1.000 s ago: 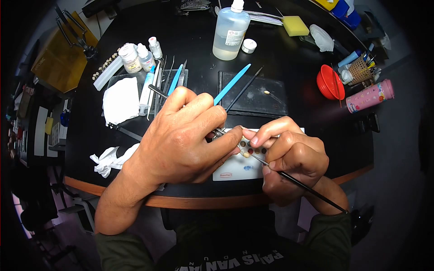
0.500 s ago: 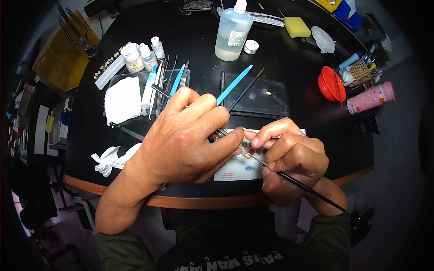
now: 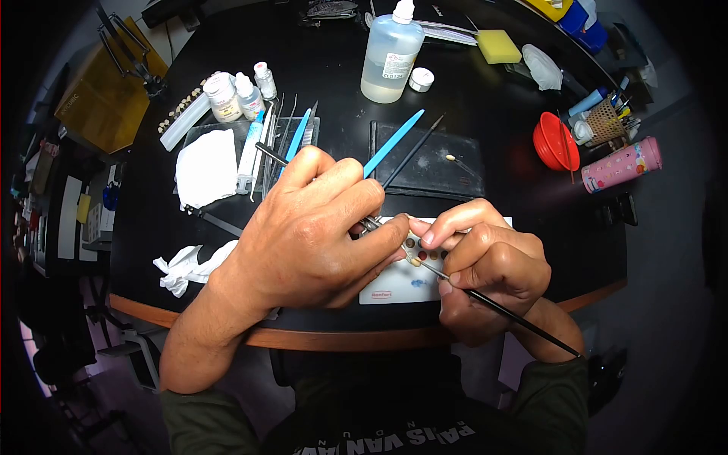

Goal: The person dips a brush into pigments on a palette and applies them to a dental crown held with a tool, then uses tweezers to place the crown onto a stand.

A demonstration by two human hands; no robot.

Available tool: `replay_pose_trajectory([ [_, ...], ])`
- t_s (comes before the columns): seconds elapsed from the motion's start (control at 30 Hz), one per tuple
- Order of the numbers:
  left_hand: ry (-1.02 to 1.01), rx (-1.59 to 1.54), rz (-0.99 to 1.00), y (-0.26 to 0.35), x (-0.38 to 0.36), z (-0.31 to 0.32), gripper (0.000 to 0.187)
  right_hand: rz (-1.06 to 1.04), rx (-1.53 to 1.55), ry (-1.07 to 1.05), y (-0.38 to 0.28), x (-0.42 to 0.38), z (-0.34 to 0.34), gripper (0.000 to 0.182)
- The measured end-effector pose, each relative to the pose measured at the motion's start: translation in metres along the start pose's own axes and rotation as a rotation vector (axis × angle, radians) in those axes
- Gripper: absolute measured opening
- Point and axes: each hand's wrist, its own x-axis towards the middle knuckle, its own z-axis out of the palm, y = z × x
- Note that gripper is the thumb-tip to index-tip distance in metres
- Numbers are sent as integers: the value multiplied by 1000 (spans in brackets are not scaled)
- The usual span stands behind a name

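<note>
My left hand [image 3: 318, 227] is closed around a slim holder [image 3: 271, 153], its dark end sticking out behind the knuckles and its metal front [image 3: 369, 224] showing between the fingers. Just past my left fingertips is a small ivory tooth-shaped piece [image 3: 415, 261]. My right hand [image 3: 493, 265] pinches a thin brush [image 3: 523, 322] with a black handle, its tip right at the tooth piece. The right index fingertip comes close to the left fingertips. Beneath both hands lies a white palette [image 3: 383, 287] with several coloured wells and a blue smear, partly hidden by them.
A black slab [image 3: 455, 178] lies ahead, with a blue-handled tool [image 3: 394, 142] and a dark brush [image 3: 413, 152] over it. Bottles [image 3: 221, 98], a syringe [image 3: 249, 152] and white tissue [image 3: 206, 168] are left. A big bottle [image 3: 388, 64], red bowl [image 3: 547, 144] and pink flask [image 3: 622, 164] stand farther off.
</note>
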Motion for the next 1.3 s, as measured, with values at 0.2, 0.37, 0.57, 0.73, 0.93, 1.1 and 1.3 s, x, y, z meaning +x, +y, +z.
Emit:
replay_pose_trajectory([
  [0.2,-1,5,4,-1,0,0,25,-1,4,12,0,-1,1,26],
  [0.37,-5,2,5,0,-1,0,26,-26,24,16,3,-2,1,25],
  [0.57,-16,0,3,-1,-1,0,26,-17,45,24,-1,0,1,24],
  [0.73,-54,-16,2,-1,-1,-2,28,48,68,27,-2,0,-3,23],
  [0.93,-69,-79,-9,-3,-3,0,32,92,203,43,5,-1,-6,22],
  [1.1,-66,-141,-14,-5,-3,0,35,86,202,52,4,-2,-6,22],
  [1.3,-74,-144,-14,-5,-4,1,36,66,185,61,3,-1,-5,24],
])
